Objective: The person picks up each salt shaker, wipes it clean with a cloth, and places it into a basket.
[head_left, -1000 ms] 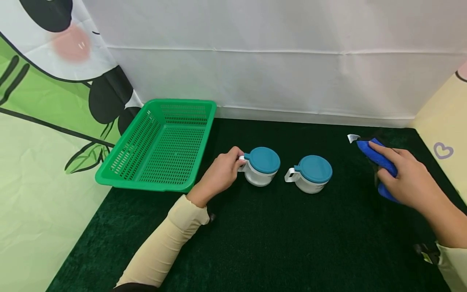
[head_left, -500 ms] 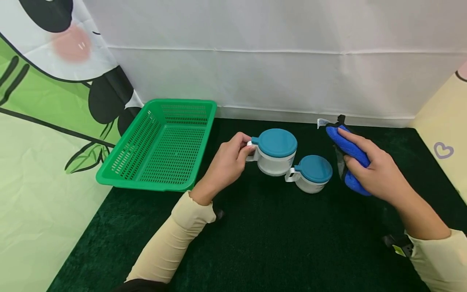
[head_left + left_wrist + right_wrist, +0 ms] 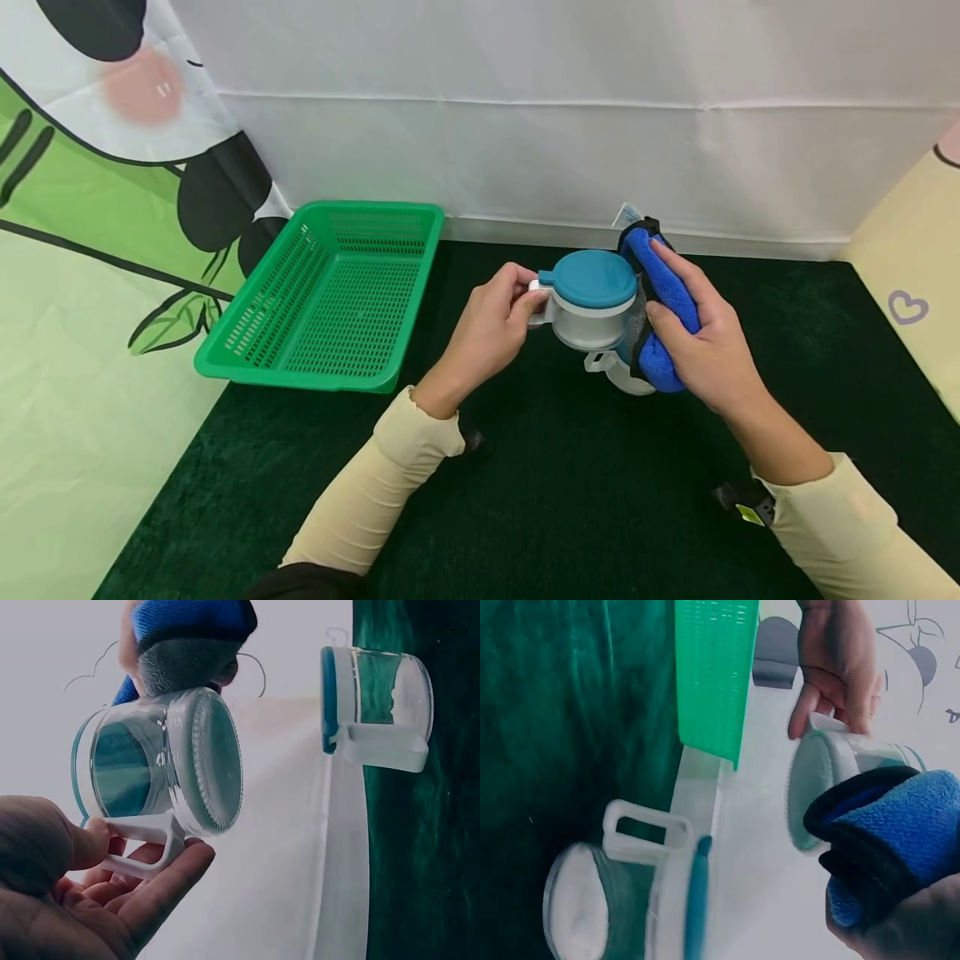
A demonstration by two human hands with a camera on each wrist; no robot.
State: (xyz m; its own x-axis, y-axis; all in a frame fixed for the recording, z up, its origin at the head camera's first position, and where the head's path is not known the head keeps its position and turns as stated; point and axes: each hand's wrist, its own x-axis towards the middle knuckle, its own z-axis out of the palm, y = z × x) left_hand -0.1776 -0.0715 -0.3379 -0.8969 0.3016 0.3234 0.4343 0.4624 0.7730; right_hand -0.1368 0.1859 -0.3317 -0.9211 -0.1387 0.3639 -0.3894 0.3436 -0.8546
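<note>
My left hand (image 3: 491, 321) pinches the white handle of a clear glass jar (image 3: 127, 761) with a blue lid (image 3: 594, 279), held up off the table. The glass looks empty in the left wrist view. My right hand (image 3: 701, 342) grips a folded blue and grey cloth (image 3: 900, 825), which lies against the jar's side away from the handle. Below them a second lidded jar (image 3: 382, 709) stands upright on the table, with something white inside (image 3: 577, 907). In the head view the raised jar and the cloth hide most of its lid.
A green plastic basket (image 3: 397, 367) with slotted walls stands at the left of the dark green table cover (image 3: 570, 500). A white cloth backdrop (image 3: 525, 158) rises along the table's far edge, and a pale yellow panel (image 3: 911, 250) borders the right side.
My left hand has lifted its jar off the table and moved it right, over the second jar. The cloth has come left in my right hand and now meets the raised jar.
</note>
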